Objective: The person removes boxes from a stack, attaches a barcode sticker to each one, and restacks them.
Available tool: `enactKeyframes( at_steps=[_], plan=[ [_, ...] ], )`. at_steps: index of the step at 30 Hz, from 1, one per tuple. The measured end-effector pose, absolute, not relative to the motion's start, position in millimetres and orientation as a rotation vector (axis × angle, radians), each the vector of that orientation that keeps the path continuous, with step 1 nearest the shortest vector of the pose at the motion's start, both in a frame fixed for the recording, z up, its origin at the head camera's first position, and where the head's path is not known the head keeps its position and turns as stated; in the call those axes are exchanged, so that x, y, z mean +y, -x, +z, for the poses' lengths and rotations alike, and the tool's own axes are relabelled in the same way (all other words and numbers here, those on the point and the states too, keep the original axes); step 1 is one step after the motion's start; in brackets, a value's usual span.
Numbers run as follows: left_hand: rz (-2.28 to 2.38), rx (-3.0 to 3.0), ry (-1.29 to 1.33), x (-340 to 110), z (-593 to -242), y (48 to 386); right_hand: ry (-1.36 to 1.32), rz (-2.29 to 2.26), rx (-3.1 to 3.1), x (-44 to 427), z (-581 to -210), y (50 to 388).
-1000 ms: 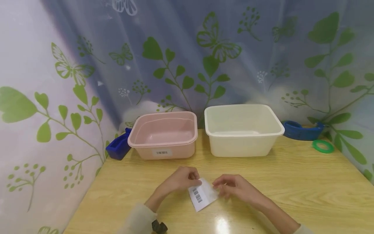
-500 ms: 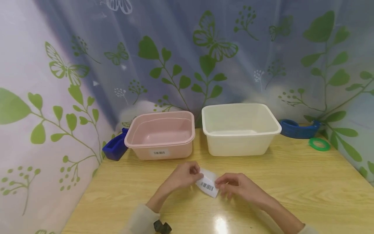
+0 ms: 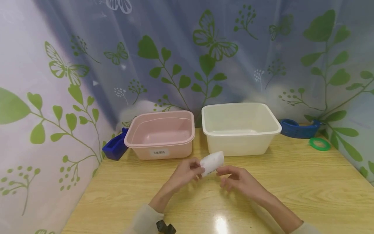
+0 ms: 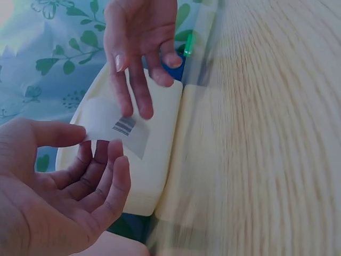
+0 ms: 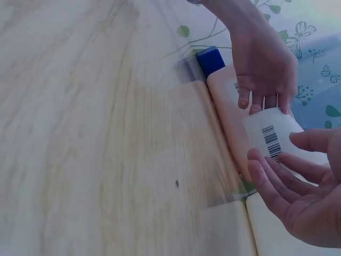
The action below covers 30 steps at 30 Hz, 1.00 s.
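Note:
A white barcode label (image 3: 212, 163) is bent into a curve above the table, in front of the two tubs. My left hand (image 3: 186, 172) pinches it by one end between thumb and fingers. My right hand (image 3: 243, 182) is at the label's other side, thumb apart from the fingers. In the right wrist view, its fingertips lie by the printed bars of the label (image 5: 257, 133); whether they touch it I cannot tell. The left wrist view has the label (image 4: 139, 140) stretching away from the left thumb, with the right hand's loosely extended fingers just beyond.
Behind the hands stand a pink tub (image 3: 175, 151) bearing a similar barcode label (image 3: 159, 152), and a cream tub (image 3: 238, 147). A dark blue holder (image 3: 116, 148) lies at the left. To the right are a blue tape dispenser (image 3: 301, 131) and a green ring (image 3: 319, 144).
My left hand has lifted and turned the label, raising it toward the cream tub; its printed bars are mostly turned away from the head view now. My right hand has stayed close beside it.

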<state>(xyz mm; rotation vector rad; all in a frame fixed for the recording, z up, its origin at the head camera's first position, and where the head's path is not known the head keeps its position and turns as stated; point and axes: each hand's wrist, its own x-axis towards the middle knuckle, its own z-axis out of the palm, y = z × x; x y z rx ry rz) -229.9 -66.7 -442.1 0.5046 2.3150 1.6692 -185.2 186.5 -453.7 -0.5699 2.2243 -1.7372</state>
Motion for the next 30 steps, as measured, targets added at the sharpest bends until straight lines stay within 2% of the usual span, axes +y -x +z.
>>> enactKeyframes(
  at_steps=[18, 30],
  plan=[
    [1.788, 2.131, -0.560, -60.3, -449.2, 230.0, 0.554, -1.798, 2.184, 170.8, -447.0, 187.7],
    [1.805, 2.080, -0.598, -60.5, -446.9, 228.0, 0.451, -1.847, 2.255, 165.2, -445.6, 186.8]
  ],
)
